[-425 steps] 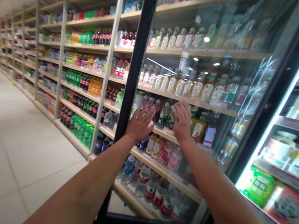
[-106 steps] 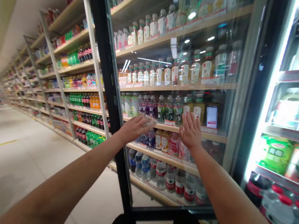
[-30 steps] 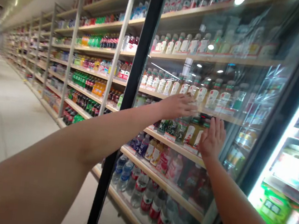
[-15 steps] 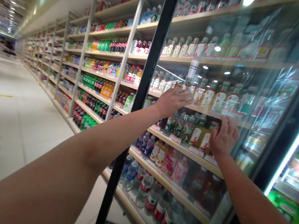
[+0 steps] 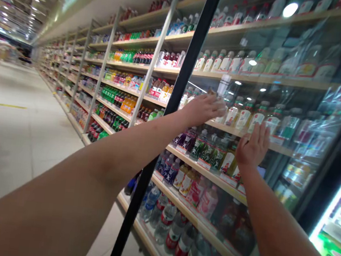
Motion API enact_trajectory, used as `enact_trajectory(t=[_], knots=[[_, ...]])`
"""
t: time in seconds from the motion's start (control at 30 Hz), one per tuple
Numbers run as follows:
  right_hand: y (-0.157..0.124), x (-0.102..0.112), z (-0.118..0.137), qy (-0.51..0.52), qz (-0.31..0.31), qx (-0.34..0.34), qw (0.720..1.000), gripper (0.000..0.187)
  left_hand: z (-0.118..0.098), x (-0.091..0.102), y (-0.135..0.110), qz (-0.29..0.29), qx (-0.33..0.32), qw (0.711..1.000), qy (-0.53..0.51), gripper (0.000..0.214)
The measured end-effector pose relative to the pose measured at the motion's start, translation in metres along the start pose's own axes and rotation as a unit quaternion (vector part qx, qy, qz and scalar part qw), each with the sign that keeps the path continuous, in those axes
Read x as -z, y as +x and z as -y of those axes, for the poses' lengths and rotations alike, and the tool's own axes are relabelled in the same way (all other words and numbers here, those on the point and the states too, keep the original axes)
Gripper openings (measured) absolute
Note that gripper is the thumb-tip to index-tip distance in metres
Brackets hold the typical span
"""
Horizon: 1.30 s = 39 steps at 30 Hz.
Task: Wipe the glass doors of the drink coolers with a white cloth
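Note:
I stand at an open glass cooler door (image 5: 301, 56) with a black frame (image 5: 155, 151). My left hand (image 5: 203, 107) reaches across to the pane at about the height of a bottle shelf, its fingers pressed together over a small pale cloth (image 5: 223, 106) against the glass. A little lower and to the right, my right hand (image 5: 252, 147) lies flat on the glass with its fingers apart and holds nothing. Behind the pane I see rows of drink bottles (image 5: 208, 148) on wooden shelves.
A long run of open shelving (image 5: 113, 92) with bottled drinks lines the aisle to the left. The tiled floor (image 5: 13, 126) stretches away on the left. A lit cooler interior (image 5: 337, 229) with green packs glows at the far right.
My left hand has slid a little up and right along the glass with the cloth. My right hand has gone from curled to flat. The view has swung to the left.

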State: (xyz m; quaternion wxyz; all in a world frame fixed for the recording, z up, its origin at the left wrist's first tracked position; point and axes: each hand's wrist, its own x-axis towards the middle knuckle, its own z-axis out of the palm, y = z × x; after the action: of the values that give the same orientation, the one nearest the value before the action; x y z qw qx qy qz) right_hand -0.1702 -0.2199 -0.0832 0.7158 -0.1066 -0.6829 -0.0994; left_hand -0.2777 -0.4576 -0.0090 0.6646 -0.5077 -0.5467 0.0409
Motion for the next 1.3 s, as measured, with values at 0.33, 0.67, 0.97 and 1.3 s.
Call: enact_trajectory(t=[0.33, 0.67, 0.97, 1.3], knots=[[0.000, -0.004, -0.004, 0.006, -0.032, 0.015, 0.999, 0.056, -0.015, 0.000, -0.033, 0.012, -0.003, 1.000, -0.022, 0.041], [-0.001, -0.004, -0.006, 0.003, -0.042, 0.022, 0.999, 0.055, -0.034, -0.003, -0.052, -0.041, 0.105, 0.992, -0.047, 0.042], [-0.001, -0.005, -0.004, 0.016, -0.047, 0.014, 0.999, 0.055, 0.010, 0.002, -0.039, -0.039, 0.158, 0.987, -0.004, 0.043], [-0.001, -0.004, -0.005, 0.017, -0.032, -0.003, 0.999, 0.057, -0.042, 0.000, -0.053, -0.025, 0.036, 0.998, -0.038, 0.047]])
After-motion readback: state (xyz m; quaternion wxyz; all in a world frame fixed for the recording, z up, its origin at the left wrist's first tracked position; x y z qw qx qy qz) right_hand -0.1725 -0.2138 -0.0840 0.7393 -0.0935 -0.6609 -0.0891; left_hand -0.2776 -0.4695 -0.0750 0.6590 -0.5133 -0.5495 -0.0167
